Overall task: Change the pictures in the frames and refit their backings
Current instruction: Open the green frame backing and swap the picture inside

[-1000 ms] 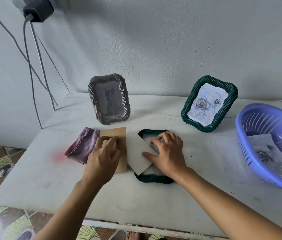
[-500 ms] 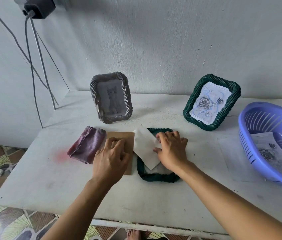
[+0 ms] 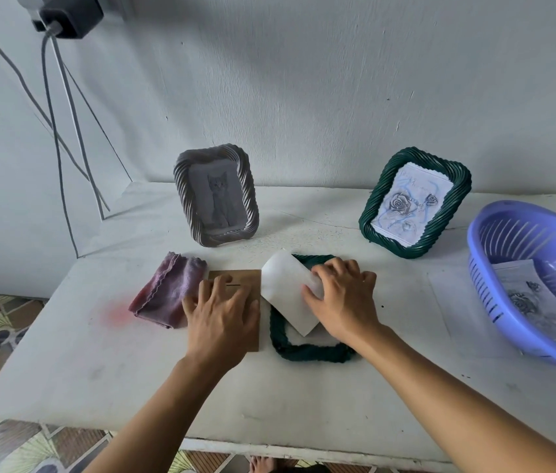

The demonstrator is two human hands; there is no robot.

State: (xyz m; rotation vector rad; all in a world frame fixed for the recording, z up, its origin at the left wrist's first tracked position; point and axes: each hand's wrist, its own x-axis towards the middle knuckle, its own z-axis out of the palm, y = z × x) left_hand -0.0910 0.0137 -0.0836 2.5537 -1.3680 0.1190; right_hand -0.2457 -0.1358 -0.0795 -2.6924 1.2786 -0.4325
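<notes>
Right hand pinches paper at its right edge, over frame lying flat on table. Left hand lies flat, fingers spread, on backing. Paper looks floppy and creasable: hold by the edges.

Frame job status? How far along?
Done, apparently: grey frame and standing green frame both hold pictures. In hand: flat green frame lies backless, right hand on a white sheet over it, left hand flat on the brown backing board beside it. Left: seat the sheet, refit that backing.
</notes>
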